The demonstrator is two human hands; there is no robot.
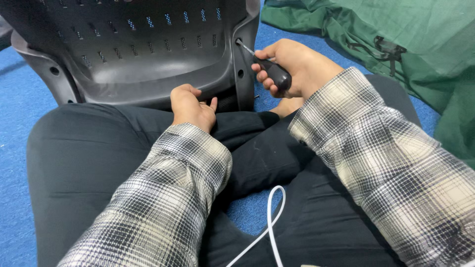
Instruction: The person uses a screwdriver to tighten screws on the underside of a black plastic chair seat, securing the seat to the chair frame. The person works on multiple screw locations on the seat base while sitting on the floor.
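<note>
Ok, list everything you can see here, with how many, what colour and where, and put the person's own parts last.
chair shell: one, dark grey plastic with slots, top left, standing on the floor
screwdriver: one, black handle, metal tip at a hole in the shell's right edge
cloth: one, green, top right on the floor
cable: one, white, bottom centre over the lap
floor: blue carpet
trousers: black, crossed legs
left hand: on the shell's lower edge, checked sleeve
right hand: grip closed on the screwdriver, checked sleeve
</note>
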